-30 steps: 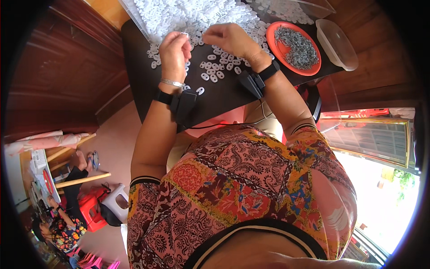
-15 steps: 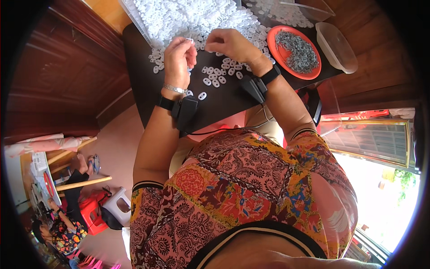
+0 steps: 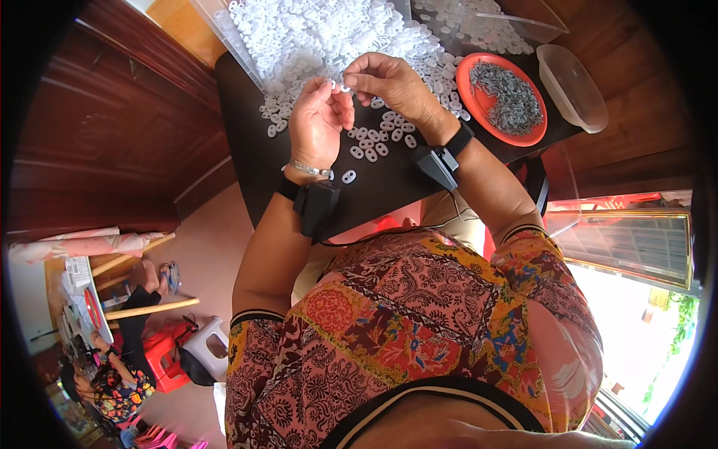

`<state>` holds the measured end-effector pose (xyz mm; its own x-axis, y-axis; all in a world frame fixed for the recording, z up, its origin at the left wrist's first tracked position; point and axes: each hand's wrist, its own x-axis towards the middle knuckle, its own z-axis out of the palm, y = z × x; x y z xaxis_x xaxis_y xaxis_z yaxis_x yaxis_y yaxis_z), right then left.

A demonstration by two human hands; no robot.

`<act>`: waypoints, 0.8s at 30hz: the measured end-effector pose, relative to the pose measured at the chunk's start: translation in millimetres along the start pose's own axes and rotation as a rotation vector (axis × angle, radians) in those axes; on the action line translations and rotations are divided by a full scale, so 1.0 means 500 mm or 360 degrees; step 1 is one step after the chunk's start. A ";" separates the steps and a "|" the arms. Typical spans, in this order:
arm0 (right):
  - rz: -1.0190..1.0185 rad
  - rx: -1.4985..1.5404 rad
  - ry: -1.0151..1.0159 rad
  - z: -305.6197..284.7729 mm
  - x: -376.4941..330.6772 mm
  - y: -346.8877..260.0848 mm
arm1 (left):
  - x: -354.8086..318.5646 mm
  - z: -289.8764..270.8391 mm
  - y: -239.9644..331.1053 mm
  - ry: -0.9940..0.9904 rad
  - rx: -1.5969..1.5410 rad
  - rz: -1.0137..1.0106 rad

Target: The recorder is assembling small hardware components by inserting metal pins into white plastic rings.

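Observation:
Pinched between the fingertips of my left hand (image 3: 318,127) is a small white plastic piece (image 3: 344,87), like a cord lock. My right hand (image 3: 393,86) meets it there, thumb and forefinger closed at the same piece; whether they hold a tiny part of their own is too small to tell. Beyond both hands a large heap of white two-hole pieces (image 3: 314,41) fills a clear bin and spills onto the dark table (image 3: 381,187). Several loose oval pieces (image 3: 370,138) lie between my wrists.
An orange plate (image 3: 480,106) of small grey metal parts (image 3: 516,97), spring-like, sits right of my right hand. Beside it is a clear plastic tub (image 3: 572,90). A person (image 3: 120,385) sits at the far left, near a red stool (image 3: 164,359).
My hands were apart; now their fingertips have come together at the small white piece. My right hand has closed in toward the left. The whole view has shifted slightly.

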<state>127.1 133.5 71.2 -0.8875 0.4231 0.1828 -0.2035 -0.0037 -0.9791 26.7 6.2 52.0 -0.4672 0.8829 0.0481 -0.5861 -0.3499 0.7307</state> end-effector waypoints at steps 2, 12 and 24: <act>-0.0023 0.0034 -0.0031 0.001 -0.001 -0.006 | 0.001 -0.001 0.001 0.0001 0.0000 -0.0003; 0.0204 -0.0001 -0.0051 -0.005 -0.004 -0.010 | 0.001 0.010 0.009 0.0033 0.0364 0.0157; 0.0072 0.0008 -0.0297 0.002 -0.007 -0.015 | -0.002 0.010 0.016 -0.0020 0.0344 0.0112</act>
<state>131.4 131.0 77.8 -0.9569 0.2472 0.1525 -0.1633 -0.0238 -0.9863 26.0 3.9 61.3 -0.4931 0.8628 0.1115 -0.3965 -0.3369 0.8540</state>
